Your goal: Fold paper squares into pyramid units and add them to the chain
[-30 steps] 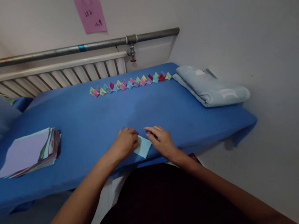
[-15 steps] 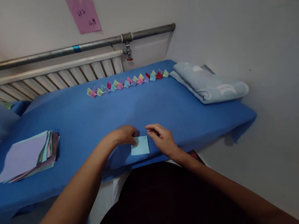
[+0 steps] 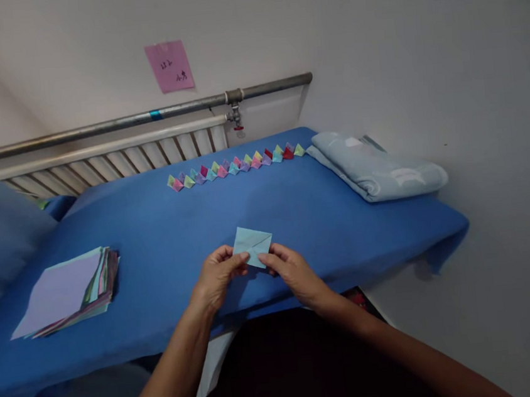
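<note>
A light blue folded paper square (image 3: pixel 253 241) is held up above the front part of the bed, turned with a corner toward the top and a crease line across its face. My left hand (image 3: pixel 219 273) pinches its left lower edge, thumb on top. On the right lower edge, the thumb of my right hand (image 3: pixel 294 271) presses the paper, its fingers curled behind. The fingertips under the square are partly hidden.
Two rows of colourful folded paper pieces (image 3: pixel 233 169) lie along the back of the blue sheet (image 3: pixel 155 235). A stack of coloured paper (image 3: pixel 61 289) is at left, a folded pale blanket (image 3: pixel 380 167) at right. A radiator (image 3: pixel 123 159) and pipe (image 3: pixel 96 126) run behind.
The paper square has been lifted off the sheet and turned cornerwise. My right hand, earlier apart from it, now grips it together with my left. The view has tilted up.
</note>
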{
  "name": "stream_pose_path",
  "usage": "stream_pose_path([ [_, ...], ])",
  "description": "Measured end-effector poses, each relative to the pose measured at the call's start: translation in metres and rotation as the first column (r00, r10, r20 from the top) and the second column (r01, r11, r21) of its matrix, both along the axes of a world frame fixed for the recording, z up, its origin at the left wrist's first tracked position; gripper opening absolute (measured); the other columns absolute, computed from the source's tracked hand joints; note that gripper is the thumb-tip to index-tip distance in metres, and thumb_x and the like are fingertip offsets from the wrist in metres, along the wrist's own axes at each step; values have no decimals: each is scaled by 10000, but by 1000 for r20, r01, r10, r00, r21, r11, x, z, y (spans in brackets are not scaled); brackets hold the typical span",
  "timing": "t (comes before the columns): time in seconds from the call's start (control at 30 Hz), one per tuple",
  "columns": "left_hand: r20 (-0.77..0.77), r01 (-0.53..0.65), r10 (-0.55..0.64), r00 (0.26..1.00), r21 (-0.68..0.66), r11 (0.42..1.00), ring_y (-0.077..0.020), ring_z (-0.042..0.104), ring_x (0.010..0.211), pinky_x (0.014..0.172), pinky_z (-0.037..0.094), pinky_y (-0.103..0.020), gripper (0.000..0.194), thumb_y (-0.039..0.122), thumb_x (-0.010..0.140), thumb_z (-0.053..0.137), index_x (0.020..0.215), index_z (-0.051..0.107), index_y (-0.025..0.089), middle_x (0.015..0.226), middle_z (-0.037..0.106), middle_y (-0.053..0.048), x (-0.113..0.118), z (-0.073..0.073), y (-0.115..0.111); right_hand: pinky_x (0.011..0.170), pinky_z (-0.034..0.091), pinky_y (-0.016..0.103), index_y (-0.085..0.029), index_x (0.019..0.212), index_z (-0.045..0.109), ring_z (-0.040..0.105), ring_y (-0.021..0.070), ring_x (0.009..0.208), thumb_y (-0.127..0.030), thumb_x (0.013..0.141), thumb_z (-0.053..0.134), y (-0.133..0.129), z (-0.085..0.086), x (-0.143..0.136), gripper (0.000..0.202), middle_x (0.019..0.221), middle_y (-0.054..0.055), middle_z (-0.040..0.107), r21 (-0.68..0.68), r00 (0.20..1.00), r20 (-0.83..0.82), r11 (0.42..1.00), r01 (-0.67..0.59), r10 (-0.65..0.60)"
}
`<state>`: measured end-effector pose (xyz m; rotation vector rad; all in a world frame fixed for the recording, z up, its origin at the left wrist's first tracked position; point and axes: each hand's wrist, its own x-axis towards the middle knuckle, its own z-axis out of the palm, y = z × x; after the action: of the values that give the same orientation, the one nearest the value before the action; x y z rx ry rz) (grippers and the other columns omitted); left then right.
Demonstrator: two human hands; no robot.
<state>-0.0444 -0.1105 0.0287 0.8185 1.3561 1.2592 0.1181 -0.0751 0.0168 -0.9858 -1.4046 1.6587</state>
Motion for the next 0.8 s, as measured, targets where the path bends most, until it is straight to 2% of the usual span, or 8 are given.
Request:
stream_pose_path([
  [0.13, 127, -65, 63, 990, 13, 998, -77, 538, 579, 575, 471, -218, 455, 456, 481, 846, 629, 529, 164, 636, 564, 37, 19, -6, -6, 820, 455, 332, -219, 900, 692, 610, 185, 853, -393, 737, 668, -2, -3, -11, 240, 885, 24, 699, -59, 990, -129, 997, 45, -53],
  [0.27, 178, -33, 33, 983, -1, 999, -91, 552, 588, 598, 473, -238, 405, 398, 494, 857, 626, 557, 160, 626, 581, 31, 23, -8, -9, 835, 463, 344, -212, 828, 704, 624, 181, 819, -368, 719, 676, -1, -8, -10, 192, 848, 22, 713, -52, 987, -127, 994, 97, -103],
  [0.33, 148, 16, -14, 989, -10, 1000, -97, 558, 613, 627, 464, -242, 350, 375, 532, 841, 668, 601, 160, 652, 605, 23, 18, -5, -9, 786, 478, 336, -209, 827, 709, 623, 175, 774, -362, 718, 679, 0, -8, -6, 190, 833, 21, 716, -46, 992, -87, 995, 87, -91],
  [0.47, -45, 101, -101, 994, -6, 995, -90, 512, 605, 625, 414, -234, 288, 419, 638, 752, 764, 654, 179, 659, 596, 34, 4, 6, -4, 674, 488, 309, -209, 861, 719, 615, 160, 689, -338, 740, 659, 0, -6, 0, 187, 802, 18, 717, -21, 1000, -4, 1000, 18, -18],
  [0.6, -132, 228, -229, 964, -27, 973, -95, 503, 608, 622, 391, -244, 265, 402, 654, 731, 746, 647, 168, 677, 597, 25, -2, 12, -2, 632, 472, 279, -214, 859, 723, 601, 144, 670, -286, 747, 638, 2, -4, 1, 158, 775, 7, 701, 25, 998, 50, 999, -39, 38],
  [0.8, -147, 107, -116, 982, -70, 992, -68, 386, 471, 495, 314, -222, 270, 400, 644, 707, 610, 563, 176, 533, 477, 68, 6, 10, -6, 591, 426, 251, -200, 819, 707, 559, 124, 618, -263, 745, 623, 1, -1, 1, 128, 702, -17, 655, 32, 991, 116, 997, -75, 71],
])
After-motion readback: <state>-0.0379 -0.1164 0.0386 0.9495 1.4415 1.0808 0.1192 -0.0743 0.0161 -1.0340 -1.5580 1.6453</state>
